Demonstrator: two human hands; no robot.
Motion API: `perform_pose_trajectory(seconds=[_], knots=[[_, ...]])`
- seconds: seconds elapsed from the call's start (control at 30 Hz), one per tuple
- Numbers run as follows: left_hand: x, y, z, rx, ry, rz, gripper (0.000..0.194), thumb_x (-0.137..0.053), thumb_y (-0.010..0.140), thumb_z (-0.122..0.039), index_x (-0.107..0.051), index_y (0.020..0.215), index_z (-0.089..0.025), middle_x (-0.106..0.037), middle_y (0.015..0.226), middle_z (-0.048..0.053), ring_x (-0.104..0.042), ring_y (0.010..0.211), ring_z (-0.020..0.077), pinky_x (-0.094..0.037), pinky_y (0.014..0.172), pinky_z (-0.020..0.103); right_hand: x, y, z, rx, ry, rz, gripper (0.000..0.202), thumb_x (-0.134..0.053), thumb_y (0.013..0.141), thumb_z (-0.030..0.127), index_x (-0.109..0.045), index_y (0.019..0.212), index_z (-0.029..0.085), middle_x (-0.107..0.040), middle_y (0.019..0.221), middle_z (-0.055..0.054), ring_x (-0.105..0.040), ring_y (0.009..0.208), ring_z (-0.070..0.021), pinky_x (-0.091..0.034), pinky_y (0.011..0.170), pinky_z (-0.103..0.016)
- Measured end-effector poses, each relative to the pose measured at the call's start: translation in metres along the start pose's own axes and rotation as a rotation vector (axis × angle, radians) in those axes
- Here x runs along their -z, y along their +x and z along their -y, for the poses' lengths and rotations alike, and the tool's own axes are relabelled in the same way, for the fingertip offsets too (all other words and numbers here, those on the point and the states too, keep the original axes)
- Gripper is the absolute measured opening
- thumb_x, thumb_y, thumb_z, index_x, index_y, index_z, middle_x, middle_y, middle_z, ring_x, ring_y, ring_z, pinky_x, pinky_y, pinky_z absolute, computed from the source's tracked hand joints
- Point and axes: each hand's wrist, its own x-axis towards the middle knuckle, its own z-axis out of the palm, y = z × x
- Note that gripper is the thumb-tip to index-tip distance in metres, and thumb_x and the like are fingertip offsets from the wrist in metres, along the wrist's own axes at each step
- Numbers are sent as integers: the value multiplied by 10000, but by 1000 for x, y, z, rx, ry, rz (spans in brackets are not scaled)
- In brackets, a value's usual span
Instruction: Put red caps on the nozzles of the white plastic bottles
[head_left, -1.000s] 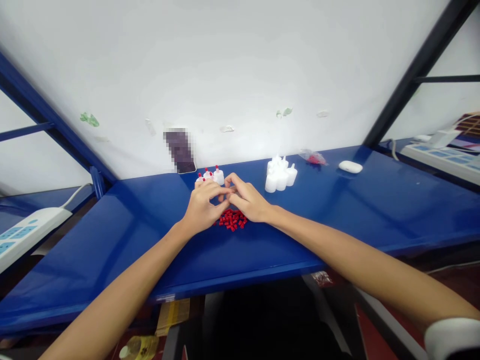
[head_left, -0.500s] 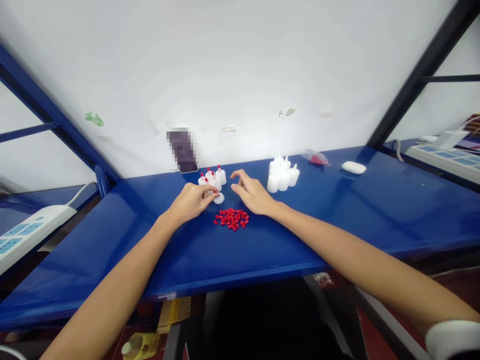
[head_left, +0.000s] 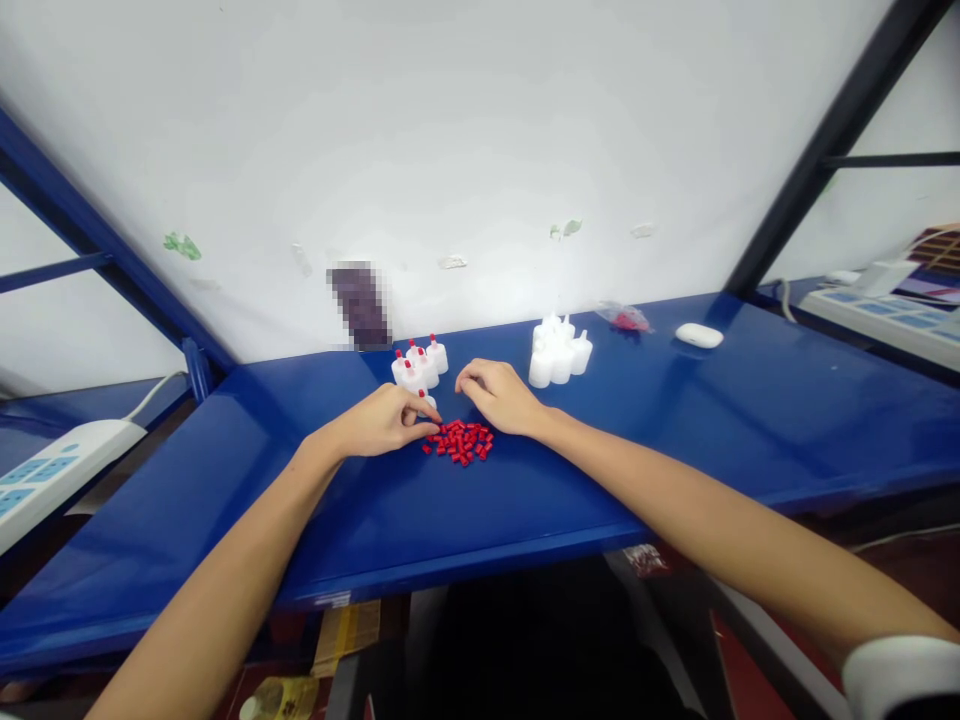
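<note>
- Left hand (head_left: pixel 379 420) nearly pinched beside the red caps (head_left: pixel 461 445); whether it grips one, I cannot tell.
- Right hand (head_left: pixel 504 397) loosely curled, its grip unclear.

My blue bench (head_left: pixel 750 420) looks like a workshop's. Power strips (head_left: pixel 67 474) lie beyond its left and right edges.

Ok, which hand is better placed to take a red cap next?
Probably the left hand: its thumb and index finger are at the left edge of the red caps. The right hand is farther back, its curled fingertips apart from them.
</note>
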Motion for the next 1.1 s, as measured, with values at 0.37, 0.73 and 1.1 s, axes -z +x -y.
perform_pose_trajectory(seconds=[0.37, 0.73, 1.1], knots=[[-3, 3, -13, -66, 53, -282, 142, -656, 874, -280, -758, 893, -183, -667, 649, -10, -517, 526, 89, -389, 536, 200, 4, -6, 9, -33, 241, 88, 149, -403, 963, 288, -516, 1017, 209, -556, 657, 47, -532, 647, -157, -379, 715, -303], [-25, 15, -35, -186, -121, -567, 106, -682, 844, -235, -742, 858, -149, -644, 680, 19, -501, 554, 93, -432, 549, 226, -1, -8, 12, -6, 650, 238, 207, -388, 905, 248, -426, 1108, 231, -652, 838, -1, -594, 779, -178, -457, 743, -317], [-29, 18, -29, -223, -10, -543, 102, -621, 834, -170, -719, 849, -147, -606, 716, 7, -483, 588, 95, -406, 576, 230, 1, -9, 20, 86, 366, 140, 260, -408, 850, 148, -456, 1096, 219, -596, 792, 28, -561, 725, -169, -427, 760, -316]])
